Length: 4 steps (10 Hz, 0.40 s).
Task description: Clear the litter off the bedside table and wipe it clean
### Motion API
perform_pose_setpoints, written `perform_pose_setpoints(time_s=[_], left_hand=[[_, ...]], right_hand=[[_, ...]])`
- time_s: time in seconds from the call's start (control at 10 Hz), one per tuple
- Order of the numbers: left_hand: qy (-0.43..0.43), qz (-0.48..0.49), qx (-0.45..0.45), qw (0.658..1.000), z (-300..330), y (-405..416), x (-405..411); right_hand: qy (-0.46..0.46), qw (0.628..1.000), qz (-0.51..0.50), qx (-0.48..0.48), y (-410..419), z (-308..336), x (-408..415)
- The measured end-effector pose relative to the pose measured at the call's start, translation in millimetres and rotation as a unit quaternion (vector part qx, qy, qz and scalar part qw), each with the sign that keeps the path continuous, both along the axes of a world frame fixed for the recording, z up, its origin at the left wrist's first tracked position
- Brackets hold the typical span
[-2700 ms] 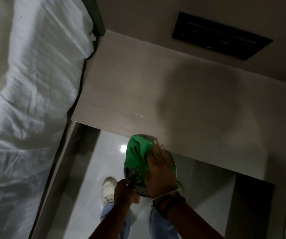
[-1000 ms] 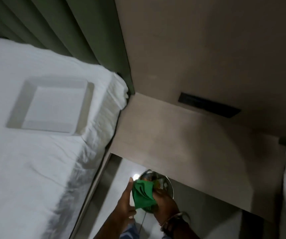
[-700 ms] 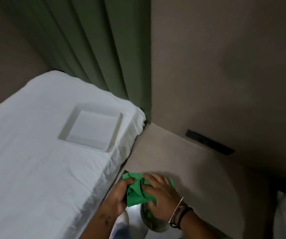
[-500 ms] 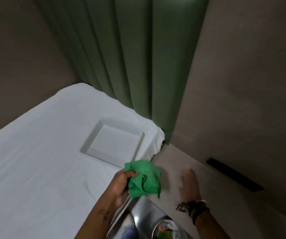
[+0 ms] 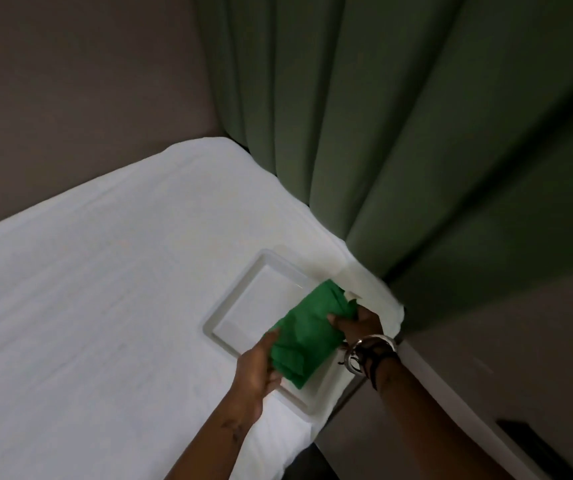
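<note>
A bright green cloth (image 5: 307, 336) is held between both hands just above a white square tray (image 5: 243, 303) that lies on the bed. My left hand (image 5: 259, 367) grips the cloth's near lower edge. My right hand (image 5: 356, 322), with bracelets on its wrist, grips the cloth's far right end. A narrow strip of the bedside table (image 5: 427, 368) shows at the right, past my right forearm. Whether the cloth touches the tray cannot be told.
The bed (image 5: 88, 306) with its white sheet fills the left and middle. Green curtains (image 5: 382, 133) hang behind it, with a brown wall at the left. A dark wall panel (image 5: 534, 441) sits at the lower right.
The view swung from the bedside table and metal bin over to the bed. The cloth went from over the bin to over the white tray, and my right hand took hold of it again.
</note>
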<state>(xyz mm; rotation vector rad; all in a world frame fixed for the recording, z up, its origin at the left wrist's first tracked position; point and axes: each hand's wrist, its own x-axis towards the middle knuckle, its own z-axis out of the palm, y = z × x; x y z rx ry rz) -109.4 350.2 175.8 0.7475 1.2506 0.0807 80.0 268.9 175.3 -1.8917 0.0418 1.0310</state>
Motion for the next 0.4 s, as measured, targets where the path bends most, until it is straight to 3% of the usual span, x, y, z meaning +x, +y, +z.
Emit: perform_pose_setpoints(time_s=[0.1, 0.2, 0.3, 0.4], left_hand=[[0.152, -0.049, 0.065, 0.985, -12, -16, 10], [0.169, -0.098, 0.084, 0.977, -14, -27, 20], [0.217, -0.227, 0.216, 0.924, -12, -37, 26], [0.274, -0.315, 0.320, 0.851, 2, -41, 22]], right_hand=[[-0.092, 0.987, 0.088, -0.097, 9, -12, -8], [-0.113, 0.974, 0.121, -0.155, 10, -22, -12], [-0.233, 0.941, 0.115, -0.219, 16, -18, -30], [-0.349, 0.883, 0.131, -0.285, 16, -6, -38]])
